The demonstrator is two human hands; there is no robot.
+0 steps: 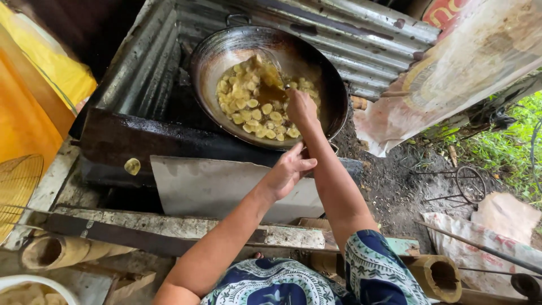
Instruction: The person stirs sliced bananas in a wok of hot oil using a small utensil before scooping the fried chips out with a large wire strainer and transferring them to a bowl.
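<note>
Over wok [214,53], right hand [299,107] (fisted)

Dark, sooty metal wok [214,62] with glossy oil, pale matt slices [248,107] inside, dull corrugated metal sheet [361,51] behind, rough weathered wooden plank [186,226], smooth bamboo tube [62,251], gold wire skimmer [17,186]

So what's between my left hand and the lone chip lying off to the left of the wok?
In the head view, only a bare stretch of dark stove ledge separates the left hand from the lone chip.
</note>
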